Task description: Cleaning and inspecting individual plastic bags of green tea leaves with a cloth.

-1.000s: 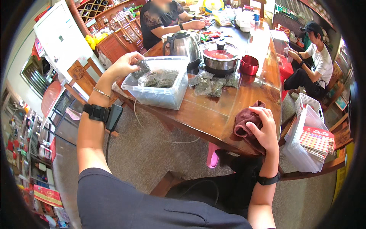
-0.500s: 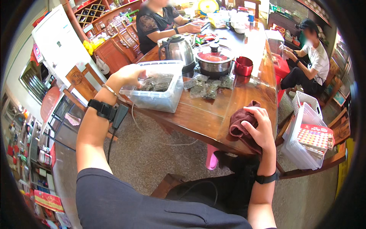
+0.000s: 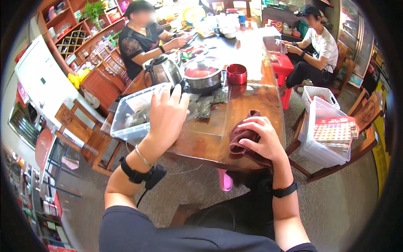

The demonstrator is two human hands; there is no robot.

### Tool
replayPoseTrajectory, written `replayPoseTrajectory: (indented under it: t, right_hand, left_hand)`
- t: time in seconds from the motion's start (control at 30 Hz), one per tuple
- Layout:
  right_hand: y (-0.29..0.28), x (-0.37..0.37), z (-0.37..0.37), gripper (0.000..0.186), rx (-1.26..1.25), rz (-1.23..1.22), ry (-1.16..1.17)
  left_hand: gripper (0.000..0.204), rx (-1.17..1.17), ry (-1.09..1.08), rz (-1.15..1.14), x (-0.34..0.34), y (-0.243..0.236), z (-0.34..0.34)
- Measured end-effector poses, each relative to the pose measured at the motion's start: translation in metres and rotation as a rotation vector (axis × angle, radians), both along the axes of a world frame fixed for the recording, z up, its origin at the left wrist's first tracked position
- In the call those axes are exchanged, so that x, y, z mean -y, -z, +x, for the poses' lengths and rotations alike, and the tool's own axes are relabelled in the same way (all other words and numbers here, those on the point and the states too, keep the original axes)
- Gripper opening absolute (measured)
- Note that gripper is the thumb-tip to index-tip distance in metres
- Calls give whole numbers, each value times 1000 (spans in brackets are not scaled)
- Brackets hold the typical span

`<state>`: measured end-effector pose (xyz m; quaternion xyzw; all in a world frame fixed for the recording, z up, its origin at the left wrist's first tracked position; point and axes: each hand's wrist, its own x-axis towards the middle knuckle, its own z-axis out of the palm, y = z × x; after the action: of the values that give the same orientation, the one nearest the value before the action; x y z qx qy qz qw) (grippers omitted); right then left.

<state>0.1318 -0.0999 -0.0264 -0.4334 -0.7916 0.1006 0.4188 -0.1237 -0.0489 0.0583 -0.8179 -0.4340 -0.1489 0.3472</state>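
Observation:
My left hand [image 3: 168, 113] is raised at the right side of a clear plastic box [image 3: 126, 133], fingers stretched and spread. Its palm side is hidden, but nothing shows in it. Inside the box lie clear packets with dark contents [image 3: 136, 119]. Similar dark flat packets [image 3: 204, 107] rest on the wooden table just beyond my left hand. My right hand [image 3: 265, 137] is curled over a bunched dark brown cloth [image 3: 240, 140] by the table's near right corner.
A steel kettle [image 3: 166, 71], a lidded pot [image 3: 203, 77] and a red metal bowl [image 3: 236, 74] stand beyond the packets. Two people sit farther along the table [image 3: 247, 98]. At the right, a chair holds a clear bin [image 3: 321, 147] with printed cardboard.
My left hand has come out of the plastic box and moved right, beside the packets on the table. My right hand stays on the cloth. The whole view has shifted.

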Motion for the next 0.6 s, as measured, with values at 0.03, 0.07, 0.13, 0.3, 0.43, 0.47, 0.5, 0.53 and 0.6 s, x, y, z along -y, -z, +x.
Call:
replayPoseTrajectory:
  t: [0.03,0.07,0.13,0.3,0.43,0.47,0.5,0.53,0.6]
  right_hand:
    - [2,0,1,28,-5,-5,8]
    - [2,-1,3,28,-6,-7,20]
    - [-1,-1,3,22,-14,4,20]
    - [2,-3,4,15,-61,9,18]
    - [5,-5,3,11,-167,5,27]
    - [6,-6,5,10,-235,-11,25]
    - [7,-6,6,10,-236,-9,35]
    - [8,-7,7,12,-221,-10,54]
    - [7,-6,5,14,-211,-11,74]
  left_hand:
    - [37,-7,-59,-98,5,-2,5]
    - [41,-16,-119,-196,6,-3,9]
    - [44,-10,-126,-209,0,1,3]
    - [24,-83,-92,-27,-10,11,-13]
    - [29,-115,-148,-29,-10,12,-23]
    - [44,-148,-215,-91,-8,13,-23]
    - [45,-201,-193,13,-4,15,-20]
    - [45,-203,-183,17,0,12,-10]
    - [43,0,124,-133,13,7,25]
